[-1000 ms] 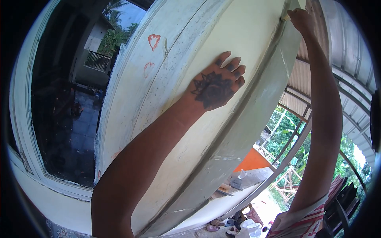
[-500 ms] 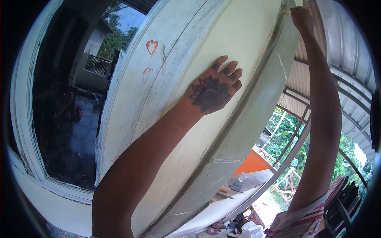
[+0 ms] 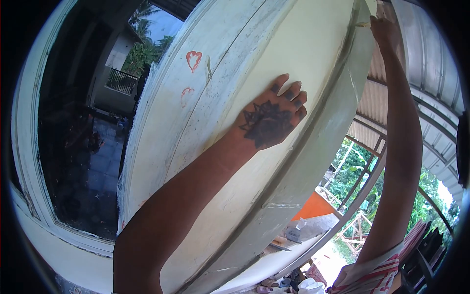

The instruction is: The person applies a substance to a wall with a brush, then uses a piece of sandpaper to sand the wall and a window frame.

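My left hand (image 3: 271, 119) lies against the cream wall (image 3: 289, 54), fingers apart and holding nothing. High at the upper right, my right hand (image 3: 385, 32) is closed around what looks like a small paintbrush (image 3: 363, 24). Only its pale yellowish tip shows; the fingers hide the rest. That tip is at the grey-green side face (image 3: 338, 93) of the wall's corner, near its top. A darker grey band (image 3: 293, 156) runs along the corner between the cream and grey-green faces.
Left of the wall stands a whitish wooden frame (image 3: 166, 98) with red heart drawings (image 3: 194, 61), beside a dark glass pane (image 3: 88, 147). Shoes (image 3: 269, 283) and a white bag (image 3: 311, 286) lie on the ground below. An orange surface (image 3: 313, 207) and metal roofing (image 3: 431, 54) are at right.
The view has shifted a little. My right hand and the brush tip are slightly lower and further right. My left hand stays on the wall, with at most a small shift.
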The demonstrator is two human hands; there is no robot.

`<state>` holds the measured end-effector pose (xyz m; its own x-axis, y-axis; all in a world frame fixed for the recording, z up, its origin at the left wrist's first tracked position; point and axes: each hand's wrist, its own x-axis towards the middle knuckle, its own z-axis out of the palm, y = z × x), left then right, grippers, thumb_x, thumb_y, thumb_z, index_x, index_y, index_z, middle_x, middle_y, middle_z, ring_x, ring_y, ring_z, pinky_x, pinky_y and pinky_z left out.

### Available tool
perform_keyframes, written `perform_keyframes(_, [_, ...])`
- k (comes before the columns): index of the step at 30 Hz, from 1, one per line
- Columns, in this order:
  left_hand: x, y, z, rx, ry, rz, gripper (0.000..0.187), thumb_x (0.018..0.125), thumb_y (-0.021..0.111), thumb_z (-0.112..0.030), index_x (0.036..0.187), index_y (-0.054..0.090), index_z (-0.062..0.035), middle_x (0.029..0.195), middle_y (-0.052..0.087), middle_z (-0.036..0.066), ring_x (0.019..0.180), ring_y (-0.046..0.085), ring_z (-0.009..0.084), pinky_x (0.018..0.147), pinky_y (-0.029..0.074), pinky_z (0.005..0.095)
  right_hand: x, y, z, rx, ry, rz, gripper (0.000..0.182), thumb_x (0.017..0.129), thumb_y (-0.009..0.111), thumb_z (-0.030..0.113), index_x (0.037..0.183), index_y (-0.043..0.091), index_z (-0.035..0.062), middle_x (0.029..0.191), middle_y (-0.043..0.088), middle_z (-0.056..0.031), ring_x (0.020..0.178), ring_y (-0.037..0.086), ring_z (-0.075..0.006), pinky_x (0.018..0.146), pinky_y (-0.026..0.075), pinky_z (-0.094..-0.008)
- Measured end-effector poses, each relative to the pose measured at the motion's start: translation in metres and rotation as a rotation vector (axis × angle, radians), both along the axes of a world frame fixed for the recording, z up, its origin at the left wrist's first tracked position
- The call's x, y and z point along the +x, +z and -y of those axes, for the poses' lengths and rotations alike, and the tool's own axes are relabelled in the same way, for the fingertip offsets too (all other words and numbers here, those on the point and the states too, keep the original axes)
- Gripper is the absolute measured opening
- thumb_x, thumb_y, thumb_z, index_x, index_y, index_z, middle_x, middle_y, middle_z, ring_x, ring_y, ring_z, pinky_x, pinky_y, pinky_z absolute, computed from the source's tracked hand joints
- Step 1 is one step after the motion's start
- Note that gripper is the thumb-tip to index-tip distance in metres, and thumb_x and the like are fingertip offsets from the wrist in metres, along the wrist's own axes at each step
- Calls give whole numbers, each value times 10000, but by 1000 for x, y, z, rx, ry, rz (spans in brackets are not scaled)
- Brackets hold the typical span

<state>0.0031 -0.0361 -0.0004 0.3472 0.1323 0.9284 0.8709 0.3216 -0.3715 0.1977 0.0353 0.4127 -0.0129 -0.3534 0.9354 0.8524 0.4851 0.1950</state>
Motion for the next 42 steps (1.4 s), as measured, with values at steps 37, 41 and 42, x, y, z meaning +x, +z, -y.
perform_keyframes(37, [3,0,18,-2,147,-102,256,978,489,-243,1165,585,-98,1329,566,77,1362,449,237,1206,272,509,-26,104,-63,-168,92,43,487,931,468,423,1177,690,66,1177,690,-237,1144,635,-423,959,494,-466])
perform_keyframes(41, [4,0,6,18,87,-45,244,980,474,-235,1158,569,-99,1319,556,70,1354,441,216,1208,272,488,-20,97,-90,-26,-61,86,477,939,463,403,1066,722,23,1117,705,-242,1096,650,-431,961,491,-483])
perform_keyframes(42, [3,0,2,18,80,-29,241,980,470,-233,1156,565,-99,1317,553,68,1352,439,211,1208,272,483,-29,84,-79,62,-37,21,477,939,463,401,1078,719,22,1138,700,-241,1103,646,-430,966,490,-486])
